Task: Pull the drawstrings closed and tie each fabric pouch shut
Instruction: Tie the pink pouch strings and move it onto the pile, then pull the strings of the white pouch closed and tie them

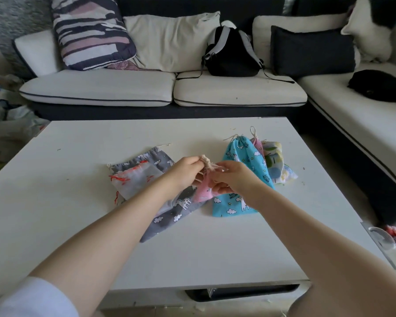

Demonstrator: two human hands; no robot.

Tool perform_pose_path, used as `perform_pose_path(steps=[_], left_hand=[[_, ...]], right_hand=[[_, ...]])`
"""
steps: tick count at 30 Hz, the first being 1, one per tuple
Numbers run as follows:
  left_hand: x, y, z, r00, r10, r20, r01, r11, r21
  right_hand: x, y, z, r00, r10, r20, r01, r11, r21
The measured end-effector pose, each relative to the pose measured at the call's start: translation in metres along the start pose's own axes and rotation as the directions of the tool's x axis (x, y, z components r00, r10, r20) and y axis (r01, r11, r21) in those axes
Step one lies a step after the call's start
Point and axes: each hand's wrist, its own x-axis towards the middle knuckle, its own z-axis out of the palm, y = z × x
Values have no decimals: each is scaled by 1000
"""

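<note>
We hold the pink pouch (202, 191) raised over the counter (215, 248), mid-scene, so its cords (207, 164) hang free to knot: left hand (184, 171) and right hand (232, 177) each pinch a cord. Tied pouches (245, 161) lie right, untied ones (146, 172) left.

Pink pouch (202, 193) between both hands' fingers (193, 160), cream drawstrings (207, 164) pinched above white table (78, 202).

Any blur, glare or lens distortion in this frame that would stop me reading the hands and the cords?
Head view: soft, even daylight, no glare on the table; wide-angle bending at the edges, curving the sofa; slight blur over the left hand, right hand and cord, so the knot's state is unreadable.
</note>
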Motion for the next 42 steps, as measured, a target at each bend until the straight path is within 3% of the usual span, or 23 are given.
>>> perform_pose_path(steps=[2,6,9,11,13,16,19,21,28,30,32,34,36,39,42], left_hand=[[3,7,10,1000,12,12,-11,994,-111],[11,5,29,1000,8,24,-6,997,-74],[19,-2,35,1000,-26,0,26,1000,-12],[26,-8,38,998,-57,-14,57,998,-3],[31,-16,40,996,-82,-25,83,995,61],[36,-32,39,996,-92,-6,91,984,155],[42,-48,36,994,-111,-7,110,976,191],[47,-58,36,991,-130,-8,129,970,208],[64,-83,27,983,-180,-28,180,934,309],[66,-90,15,993,-118,-20,109,831,546],[65,-101,0,996,-79,29,26,619,785],[61,-110,-15,993,-116,20,33,432,901],[56,-118,-28,990,-139,-37,78,308,948],[50,-125,-36,977,-208,-37,82,211,974],[42,-135,-27,961,-259,96,-21,275,961]], right_hand=[[5,1,-9,994,-33,-108,34,999,9],[21,16,-28,936,-65,-347,58,998,-30],[29,25,-43,911,-48,-410,21,997,-72],[33,31,-52,932,-12,-361,-8,998,-55],[35,42,-57,949,-60,-311,-10,976,-220],[39,67,-54,988,-56,-146,-42,804,-594],[51,99,-45,996,88,4,-51,618,-784],[62,116,-41,995,95,36,-23,555,-832],[98,146,-57,994,111,15,-44,508,-860],[106,145,-61,992,129,-8,-70,483,-873],[116,139,-62,992,127,-22,-77,443,-893],[124,127,-58,990,135,-44,-96,405,-909],[128,114,-47,987,145,-64,-123,442,-889],[127,94,-23,997,74,15,-25,512,-859],[120,82,-5,996,34,79,43,602,-798]])
